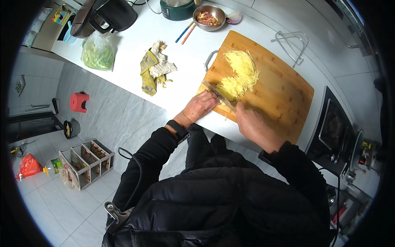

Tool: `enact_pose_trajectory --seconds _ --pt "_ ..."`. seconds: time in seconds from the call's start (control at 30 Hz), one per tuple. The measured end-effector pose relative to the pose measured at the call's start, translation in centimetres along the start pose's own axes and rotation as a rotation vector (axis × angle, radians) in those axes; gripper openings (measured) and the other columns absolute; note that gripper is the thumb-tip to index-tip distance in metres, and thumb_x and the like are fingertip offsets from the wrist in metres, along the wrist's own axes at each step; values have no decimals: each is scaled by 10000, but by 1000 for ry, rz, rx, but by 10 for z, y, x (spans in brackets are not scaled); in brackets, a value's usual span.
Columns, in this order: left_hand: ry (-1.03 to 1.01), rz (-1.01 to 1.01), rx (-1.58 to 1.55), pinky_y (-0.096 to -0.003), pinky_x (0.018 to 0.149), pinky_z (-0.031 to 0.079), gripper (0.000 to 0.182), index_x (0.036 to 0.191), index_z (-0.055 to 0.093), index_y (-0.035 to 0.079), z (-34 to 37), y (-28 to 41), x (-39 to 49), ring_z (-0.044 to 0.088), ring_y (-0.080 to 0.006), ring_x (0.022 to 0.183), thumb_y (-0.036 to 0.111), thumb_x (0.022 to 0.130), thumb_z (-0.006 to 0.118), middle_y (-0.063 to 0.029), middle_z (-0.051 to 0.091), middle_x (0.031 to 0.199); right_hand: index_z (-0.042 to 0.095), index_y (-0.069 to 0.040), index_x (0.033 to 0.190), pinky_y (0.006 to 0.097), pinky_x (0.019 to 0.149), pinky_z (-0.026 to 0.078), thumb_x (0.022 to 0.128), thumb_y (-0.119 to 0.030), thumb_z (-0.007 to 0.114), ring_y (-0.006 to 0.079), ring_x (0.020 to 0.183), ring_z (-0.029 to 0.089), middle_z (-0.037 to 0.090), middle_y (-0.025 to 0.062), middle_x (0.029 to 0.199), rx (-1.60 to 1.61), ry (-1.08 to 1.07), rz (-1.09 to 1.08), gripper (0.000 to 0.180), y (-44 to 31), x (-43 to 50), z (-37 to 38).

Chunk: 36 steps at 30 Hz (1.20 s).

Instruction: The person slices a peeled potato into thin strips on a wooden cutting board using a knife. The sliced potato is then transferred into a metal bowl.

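Observation:
My right hand [254, 125] grips the handle of a kitchen knife [219, 96], whose blade lies slantwise over the near left edge of a wooden cutting board [277, 92]. Just left of the blade, my left hand [202, 105] rests with bent fingers on a pale yellow piece, mostly hidden under the fingers. Beyond the blade, thin yellow shreds [240, 66], probably potato, form a long heap on the board. At the board's left side a metal handle [210, 60] sticks out.
On the white counter [129, 74] lie crumpled cloths [155, 68], chopsticks [184, 31] and a bag of green vegetables [98, 52]. Behind the board stand a steel bowl of sliced meat [209, 19], a cut onion [234, 18] and a wire rack [291, 46]. A black cooktop [333, 132] is at right.

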<state>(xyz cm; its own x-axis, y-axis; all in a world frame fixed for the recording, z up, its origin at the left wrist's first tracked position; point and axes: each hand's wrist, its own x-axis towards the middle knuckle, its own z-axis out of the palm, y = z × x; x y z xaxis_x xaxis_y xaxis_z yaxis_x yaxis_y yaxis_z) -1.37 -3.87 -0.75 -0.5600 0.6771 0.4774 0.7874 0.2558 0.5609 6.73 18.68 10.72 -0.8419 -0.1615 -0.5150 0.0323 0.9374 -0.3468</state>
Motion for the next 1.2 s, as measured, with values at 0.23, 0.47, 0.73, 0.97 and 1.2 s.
enact_pose_trajectory --seconds 0.23,0.47,0.73,0.97,1.2 --pt "-67 -2 -34 -392 878 569 188 1079 697 48 -13 8 -1 665 -306 1012 58 897 743 -109 663 1099 467 14 1072 591 777 531 952 -15 501 506 876 696 692 321 843 -23 42 -18 128 2 1 -4" --pt "-84 13 -29 -393 886 566 187 1079 695 34 -13 2 0 661 -316 1021 32 896 731 -112 656 1084 462 7 1037 602 723 517 1012 -100 507 511 800 676 676 307 787 -16 69 -41 119 -1 -3 1" --pt "-44 18 -20 -386 876 562 182 1060 700 32 -9 4 -1 660 -311 1005 38 884 743 -114 659 1062 483 20 1041 600 762 534 951 -19 489 505 850 699 691 322 823 -33 -42 12 98 -3 -2 -2" --pt "-34 2 13 -381 883 563 187 1060 709 35 -8 8 -4 665 -306 1013 40 877 745 -106 670 1075 483 25 1060 603 771 534 957 -21 483 511 861 696 693 331 837 16 13 -21 113 -2 -2 -1" --pt "-29 -17 14 -379 870 565 163 1028 706 37 -7 9 -4 668 -298 995 41 870 750 -100 672 1055 466 7 1080 586 719 522 1051 -175 522 497 788 677 678 287 770 -36 43 -28 192 3 3 6"
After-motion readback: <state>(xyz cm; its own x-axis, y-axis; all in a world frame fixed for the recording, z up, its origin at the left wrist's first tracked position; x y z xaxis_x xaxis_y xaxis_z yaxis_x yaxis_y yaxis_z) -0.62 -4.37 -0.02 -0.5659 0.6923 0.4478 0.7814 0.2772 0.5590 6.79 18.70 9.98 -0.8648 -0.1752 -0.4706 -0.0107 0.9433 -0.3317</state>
